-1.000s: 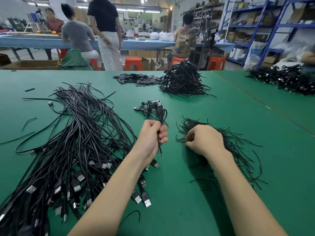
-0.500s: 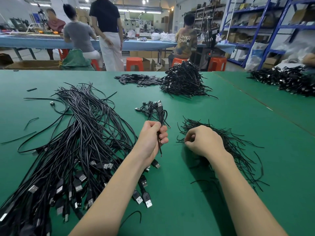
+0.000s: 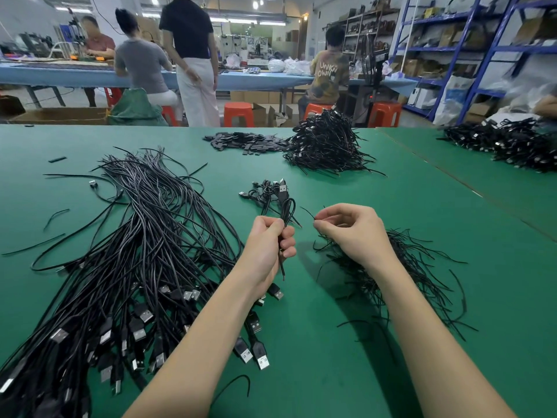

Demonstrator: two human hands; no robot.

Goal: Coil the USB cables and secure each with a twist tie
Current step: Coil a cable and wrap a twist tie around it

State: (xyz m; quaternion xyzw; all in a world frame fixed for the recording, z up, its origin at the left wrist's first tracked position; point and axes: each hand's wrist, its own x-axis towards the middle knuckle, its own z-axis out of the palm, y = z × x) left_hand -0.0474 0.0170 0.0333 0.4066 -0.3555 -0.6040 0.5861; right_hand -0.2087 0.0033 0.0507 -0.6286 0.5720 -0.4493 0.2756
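The right hand (image 3: 354,233) has lifted off the twist-tie pile (image 3: 391,273) at right of centre, where it rested knuckles-down a moment ago, and now pinches one twist tie (image 3: 308,213) between thumb and fingertip, so the tying step looks ready to begin. Just left of it, mid-frame, the left hand (image 3: 268,245) grips the coiled USB cable (image 3: 287,218), its loop poking up above the fist, close beside the tie but not touching it.

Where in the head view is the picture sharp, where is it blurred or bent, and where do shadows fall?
Head view: the left hand with its folded cable and the right hand are sharp; the blue shelving leans from wide-angle distortion and the far right edge smears; soft forearm shadows fall on the green table; ceiling lights glare.
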